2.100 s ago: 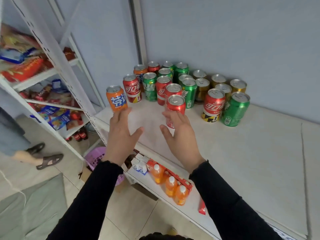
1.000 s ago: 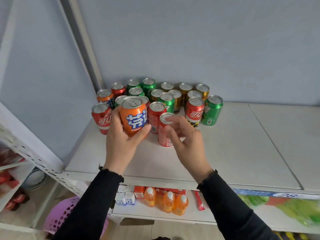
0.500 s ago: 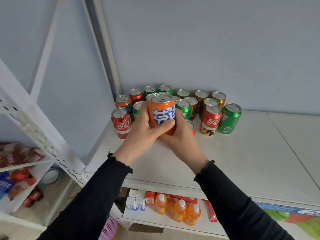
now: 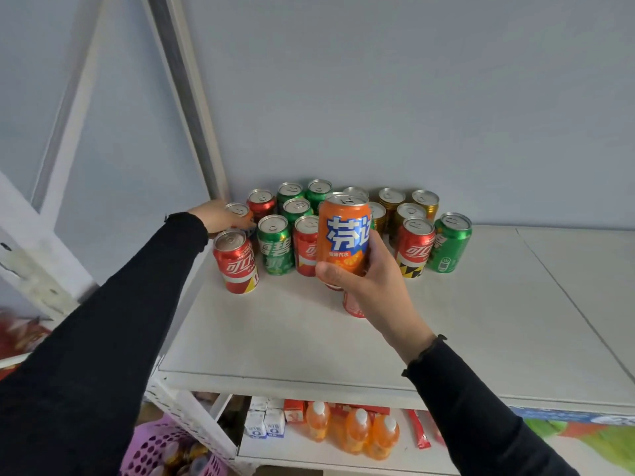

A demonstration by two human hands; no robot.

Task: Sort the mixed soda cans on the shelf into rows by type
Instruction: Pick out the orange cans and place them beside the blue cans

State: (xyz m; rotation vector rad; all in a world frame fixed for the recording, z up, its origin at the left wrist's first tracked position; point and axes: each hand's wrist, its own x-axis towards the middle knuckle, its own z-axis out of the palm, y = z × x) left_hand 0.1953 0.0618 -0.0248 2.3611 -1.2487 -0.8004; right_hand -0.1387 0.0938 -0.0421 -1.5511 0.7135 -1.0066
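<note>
Currently your right hand (image 4: pixel 374 286) grips the orange can (image 4: pixel 344 231) aloft; your left hand (image 4: pixel 220 218), curled round the back-corner can (image 4: pixel 237 211), risks toppling the crowded neighbours.

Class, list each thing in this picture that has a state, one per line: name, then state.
Orange can: upright, lifted off the shelf, gripped by the right hand.
Left hand: on the second orange can at the back left.
Red cans, green cans, gold cans: upright, unopened, mixed.
Shelf: right part bare.
</note>
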